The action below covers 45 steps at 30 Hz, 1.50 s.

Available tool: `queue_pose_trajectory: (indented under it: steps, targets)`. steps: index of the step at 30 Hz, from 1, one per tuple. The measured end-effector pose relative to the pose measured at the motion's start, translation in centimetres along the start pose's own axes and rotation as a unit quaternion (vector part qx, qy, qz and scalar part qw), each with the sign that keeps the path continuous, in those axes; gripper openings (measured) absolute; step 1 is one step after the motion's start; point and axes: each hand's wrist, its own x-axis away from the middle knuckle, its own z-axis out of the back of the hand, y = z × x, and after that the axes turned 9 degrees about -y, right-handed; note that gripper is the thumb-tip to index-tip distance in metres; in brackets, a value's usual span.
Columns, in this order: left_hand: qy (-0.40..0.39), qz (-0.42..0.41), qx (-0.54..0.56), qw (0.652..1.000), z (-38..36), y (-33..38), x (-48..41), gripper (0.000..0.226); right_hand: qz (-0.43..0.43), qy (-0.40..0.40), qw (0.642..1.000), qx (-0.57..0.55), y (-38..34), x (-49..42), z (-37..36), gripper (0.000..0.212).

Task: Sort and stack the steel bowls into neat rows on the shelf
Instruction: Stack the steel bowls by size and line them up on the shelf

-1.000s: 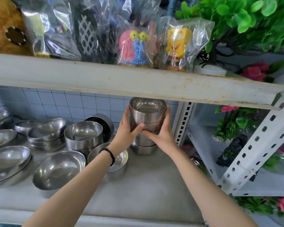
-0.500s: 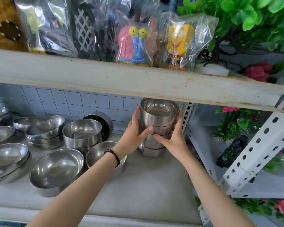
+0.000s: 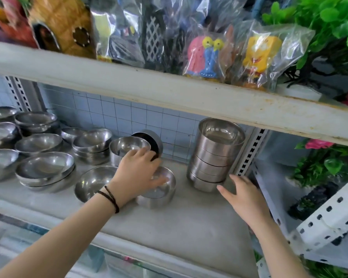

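One upright stack (image 3: 215, 155), mouths up, left hand (image 3: 138, 173) gripping tilted bowl (image 3: 162, 192), right hand (image 3: 243, 195) splayed

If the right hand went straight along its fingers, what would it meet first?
Probably the bottom of the tall bowl stack, just ahead of the right hand; depth is unclear.

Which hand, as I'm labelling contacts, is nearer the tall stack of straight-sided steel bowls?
Right. The right hand is close beside the base of the stack; the left hand is over a lone steel bowl further left.
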Motion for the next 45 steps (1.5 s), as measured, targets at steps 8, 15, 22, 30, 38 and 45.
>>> queue_pose_trajectory:
  steps: [8,15,22,30,38,45]
  targets:
    - [0.0,0.005,0.0,1.0,-0.4,-5.4,7.1,0.068,0.047,-0.042,0.993,0.104,-7.0,5.2,-1.8,0.059]
    - [0.054,-0.024,0.046,0.997,-1.5,-12.2,13.3,0.064,0.116,0.002,0.991,0.068,-16.8,8.8,-6.4,0.061]
    - [0.002,-0.006,0.273,0.962,-4.6,-14.6,14.1,0.085,0.171,0.039,0.981,-0.081,-23.0,9.2,-11.4,0.066]
    - [0.017,0.009,0.524,0.852,-9.3,-13.6,11.9,0.105,0.154,0.149,0.93,-0.3,-24.8,7.6,-15.8,0.071]
    - [-0.047,0.03,0.683,0.728,-11.4,-13.9,11.4,0.124,0.141,0.133,0.898,-0.394,-24.2,7.0,-18.3,0.083]
    - [-0.009,0.041,0.67,0.741,-9.4,-13.8,12.0,0.122,0.137,0.149,0.887,-0.416,-24.7,8.0,-18.2,0.083]
